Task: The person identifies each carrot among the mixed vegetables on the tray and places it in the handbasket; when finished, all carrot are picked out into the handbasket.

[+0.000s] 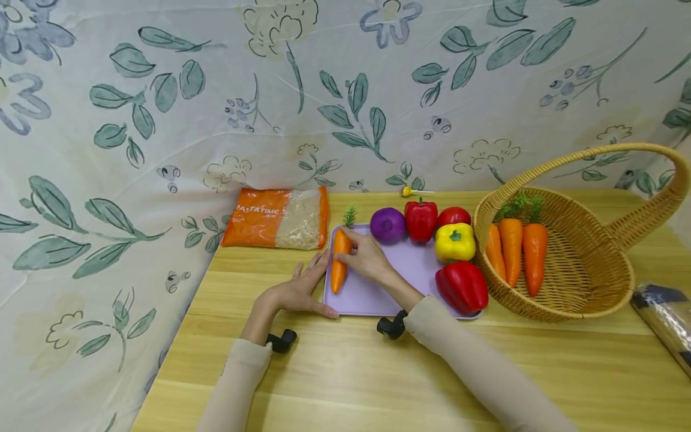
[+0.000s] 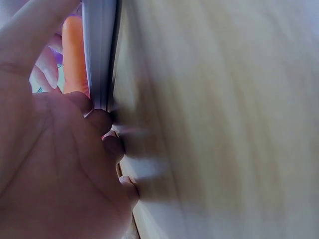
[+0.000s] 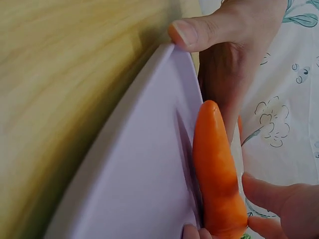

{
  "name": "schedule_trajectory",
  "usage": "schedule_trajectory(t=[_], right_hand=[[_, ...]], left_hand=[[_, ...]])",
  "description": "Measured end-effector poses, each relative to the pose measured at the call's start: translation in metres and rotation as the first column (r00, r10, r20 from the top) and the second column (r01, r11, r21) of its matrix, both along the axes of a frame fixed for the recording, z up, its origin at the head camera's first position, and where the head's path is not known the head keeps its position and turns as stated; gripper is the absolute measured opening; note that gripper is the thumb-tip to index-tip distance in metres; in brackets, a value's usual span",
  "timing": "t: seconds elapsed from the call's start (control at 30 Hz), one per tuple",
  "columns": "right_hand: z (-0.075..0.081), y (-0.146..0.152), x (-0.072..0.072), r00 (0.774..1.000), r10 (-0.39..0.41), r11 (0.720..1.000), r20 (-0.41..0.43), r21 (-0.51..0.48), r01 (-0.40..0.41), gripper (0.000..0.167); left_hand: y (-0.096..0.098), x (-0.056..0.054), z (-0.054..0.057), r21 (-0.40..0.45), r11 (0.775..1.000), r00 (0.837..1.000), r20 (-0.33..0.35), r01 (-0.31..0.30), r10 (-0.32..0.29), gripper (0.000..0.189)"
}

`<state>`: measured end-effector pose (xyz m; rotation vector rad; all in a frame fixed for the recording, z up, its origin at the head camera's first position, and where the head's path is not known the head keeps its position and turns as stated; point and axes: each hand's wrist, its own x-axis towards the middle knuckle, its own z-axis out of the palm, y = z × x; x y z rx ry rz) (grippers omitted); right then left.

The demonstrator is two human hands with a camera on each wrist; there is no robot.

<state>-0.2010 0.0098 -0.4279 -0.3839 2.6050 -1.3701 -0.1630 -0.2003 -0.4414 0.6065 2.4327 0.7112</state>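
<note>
A lilac tray (image 1: 410,270) lies on the wooden table. Along its left side lies an orange carrot (image 1: 339,264) with a green top, lengthwise toward the wall. My right hand (image 1: 371,259) grips this carrot near its thick end, fingers on both sides of it. At the tray's left edge is my left hand (image 1: 302,291), fingers extended along the rim and thumb at the near corner. The right wrist view shows the left thumb (image 3: 192,34) on the tray corner, beside the carrot's tip. Also on the tray are a purple onion (image 1: 387,225), red peppers (image 1: 462,287) and a yellow pepper (image 1: 455,242).
A wicker basket (image 1: 583,300) with a tall handle stands right of the tray, holding several carrots (image 1: 534,258). Behind my left hand lies an orange pasta bag (image 1: 275,218). A tomato-like red vegetable (image 1: 454,216) sits behind the yellow pepper. Another package (image 1: 666,324) lies far right.
</note>
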Motion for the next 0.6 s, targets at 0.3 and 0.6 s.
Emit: schedule_trajectory(t=[0.3, 0.6], right_hand=[[0.001, -0.009, -0.001, 1.000, -0.027, 0.999, 0.000, 0.024, 0.027, 0.071], [0.009, -0.014, -0.003, 0.997, -0.049, 0.998, 0.057, -0.028, 0.050, 0.075]], left_hand=[[0.000, 0.000, 0.001, 0.023, 1.000, 1.000, 0.005, 0.009, -0.009, 0.134], [0.000, 0.001, 0.002, 0.030, 1.000, 1.000, 0.001, 0.006, -0.006, 0.133]])
